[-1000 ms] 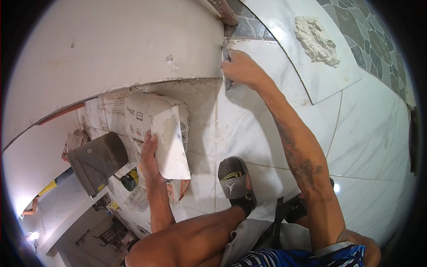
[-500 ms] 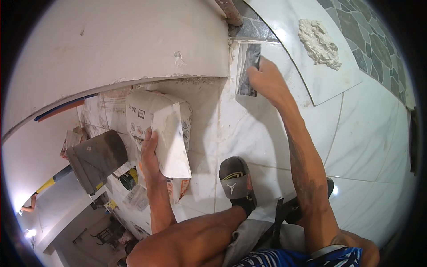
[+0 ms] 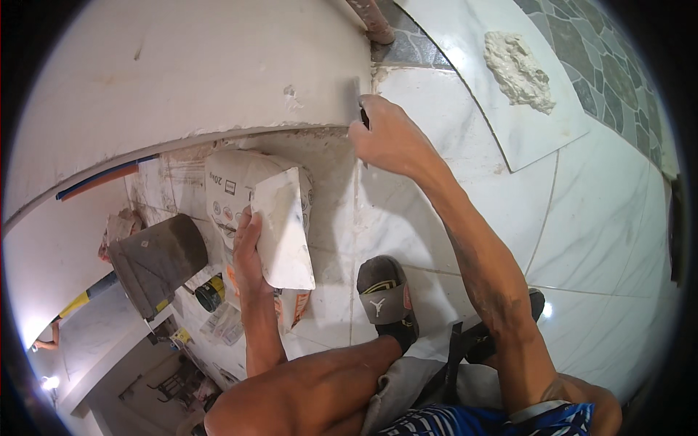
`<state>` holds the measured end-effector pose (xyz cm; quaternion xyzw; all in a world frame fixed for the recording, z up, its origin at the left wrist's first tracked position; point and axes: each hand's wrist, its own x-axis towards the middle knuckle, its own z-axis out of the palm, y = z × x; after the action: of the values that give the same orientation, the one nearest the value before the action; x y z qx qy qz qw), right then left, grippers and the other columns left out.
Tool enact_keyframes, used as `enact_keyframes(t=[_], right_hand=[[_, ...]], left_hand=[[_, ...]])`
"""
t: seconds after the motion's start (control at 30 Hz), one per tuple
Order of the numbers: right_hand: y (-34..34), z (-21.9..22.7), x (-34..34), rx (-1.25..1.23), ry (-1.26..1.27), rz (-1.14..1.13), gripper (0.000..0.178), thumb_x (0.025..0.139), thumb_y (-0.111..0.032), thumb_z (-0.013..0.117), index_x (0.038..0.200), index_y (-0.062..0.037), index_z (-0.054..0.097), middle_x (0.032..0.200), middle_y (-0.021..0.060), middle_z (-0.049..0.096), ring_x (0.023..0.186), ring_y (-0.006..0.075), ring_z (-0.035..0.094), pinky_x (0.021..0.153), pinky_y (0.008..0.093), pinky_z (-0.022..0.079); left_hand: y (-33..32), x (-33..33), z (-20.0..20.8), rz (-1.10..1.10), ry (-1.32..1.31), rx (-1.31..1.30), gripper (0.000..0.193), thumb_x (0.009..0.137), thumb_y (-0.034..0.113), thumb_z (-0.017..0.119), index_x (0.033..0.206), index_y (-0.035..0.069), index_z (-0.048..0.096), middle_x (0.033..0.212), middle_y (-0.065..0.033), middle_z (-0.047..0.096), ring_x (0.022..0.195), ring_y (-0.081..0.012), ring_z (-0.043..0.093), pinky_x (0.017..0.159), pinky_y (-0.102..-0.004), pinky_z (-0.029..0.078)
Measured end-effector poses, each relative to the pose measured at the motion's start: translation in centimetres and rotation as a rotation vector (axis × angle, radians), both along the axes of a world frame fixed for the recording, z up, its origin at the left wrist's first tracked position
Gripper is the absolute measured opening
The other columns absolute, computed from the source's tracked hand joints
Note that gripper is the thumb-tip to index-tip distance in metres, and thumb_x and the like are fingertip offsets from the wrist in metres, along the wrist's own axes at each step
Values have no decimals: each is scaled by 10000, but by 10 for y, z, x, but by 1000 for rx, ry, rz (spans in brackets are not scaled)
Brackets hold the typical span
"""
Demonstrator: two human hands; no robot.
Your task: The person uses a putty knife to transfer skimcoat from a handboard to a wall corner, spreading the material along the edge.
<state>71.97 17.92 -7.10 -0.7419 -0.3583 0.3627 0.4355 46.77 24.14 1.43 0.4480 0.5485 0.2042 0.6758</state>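
My left hand (image 3: 249,247) is closed on the edge of a flat white plate (image 3: 282,231) with a slanted top, held tilted above a paper sack (image 3: 225,182). Grey smears mark the plate's face. My right hand (image 3: 392,138) is wrapped round a trowel (image 3: 356,91), which I see nearly edge-on at the corner of the pale wall (image 3: 218,65). Whether its blade touches the wall I cannot tell, and my fingers hide most of its handle. Farther right, a lump of off-white paste (image 3: 518,71) lies on a loose marble-look tile (image 3: 502,138).
A grey bucket (image 3: 160,254) lies tipped at the left, beside a dark green-and-yellow roll-shaped object (image 3: 211,293). Blue and orange lengths (image 3: 109,178) lie along the wall's foot. A pipe (image 3: 372,22) stands at the far corner. My slippered foot (image 3: 385,298) rests on white floor tiles.
My right hand has moved left with the trowel, from over the floor tile to the wall's corner, and the blade has turned edge-on. My left hand and the plate stay almost still.
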Motion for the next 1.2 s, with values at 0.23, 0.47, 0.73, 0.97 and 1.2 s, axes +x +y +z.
enact_keyframes(t=[0.23,0.47,0.73,0.97,1.2], right_hand=[[-29,30,42,-6,331,-114,256,839,-167,515,933,65,573,727,115,588,656,161,541,629,354,461],[10,-19,39,-5,468,-66,263,823,-180,519,878,70,581,739,116,593,672,178,525,642,371,450],[11,80,27,231,-32,-17,342,770,-184,486,869,129,585,847,326,595,888,460,590,836,473,463],[-27,117,15,440,64,-4,271,863,-185,534,969,56,599,756,179,594,660,258,574,656,345,466],[5,51,68,517,-83,-296,256,877,-93,515,1099,18,580,850,194,637,783,318,615,756,366,481]], left_hand=[[-1,4,8,101,29,23,528,960,198,509,1399,-52,356,1140,-112,597,924,-155,630,785,-267,522],[-8,2,5,64,33,-3,500,963,196,492,1396,-22,370,1109,-114,610,877,-155,642,729,-269,538],[-2,0,4,8,-21,-7,492,963,191,480,1386,-36,371,1120,-126,604,912,-162,639,758,-275,536],[-7,8,17,94,32,28,437,960,181,474,1329,-41,399,1143,-135,594,938,-180,639,795,-291,538],[-8,11,12,111,-12,-16,321,958,162,456,1223,-17,474,1063,-145,634,847,-199,673,739,-316,571]])
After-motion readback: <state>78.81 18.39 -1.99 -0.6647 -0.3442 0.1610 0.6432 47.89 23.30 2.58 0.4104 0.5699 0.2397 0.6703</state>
